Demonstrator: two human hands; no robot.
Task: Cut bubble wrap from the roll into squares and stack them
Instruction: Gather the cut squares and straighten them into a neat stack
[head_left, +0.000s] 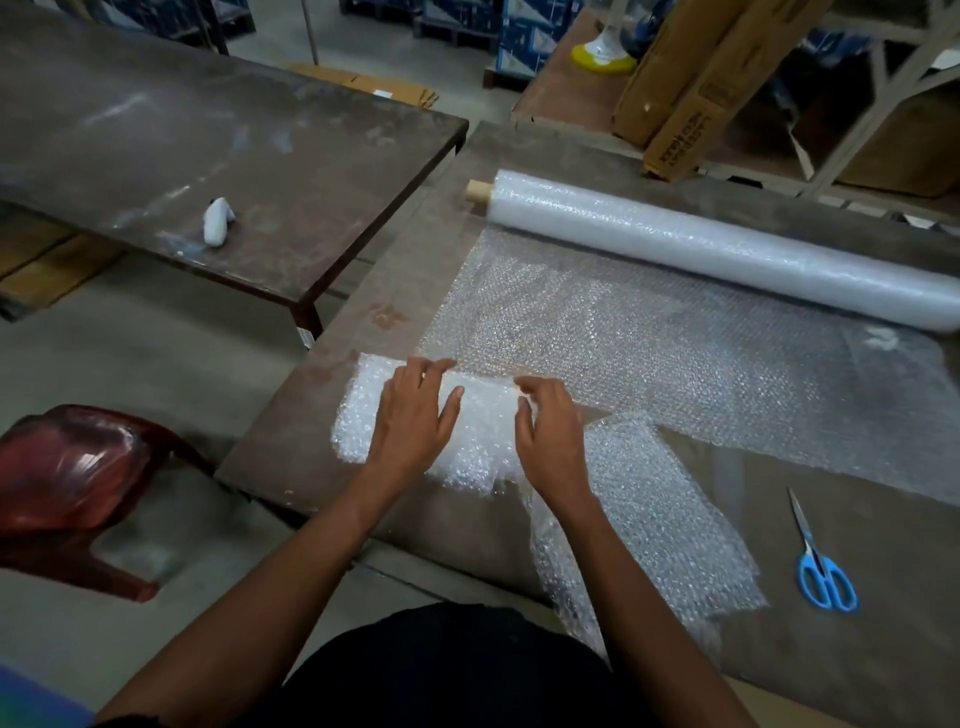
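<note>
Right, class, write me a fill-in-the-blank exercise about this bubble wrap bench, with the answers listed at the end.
1. The scissors have ___ handles.
2. The left hand lies flat on the ___ of cut squares.
3. The roll lies at the ___ side of the table from the person.
4. No hand holds the ___.

Missing words: blue; stack; far; scissors

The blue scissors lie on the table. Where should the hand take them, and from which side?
Grip the scissors by the blue loop handles, which lie at the end nearest the person, with the closed blades pointing away toward the roll. Probably best with the right hand, coming from above on the near side, because they lie flat and apart from the bubble wrap.
</note>
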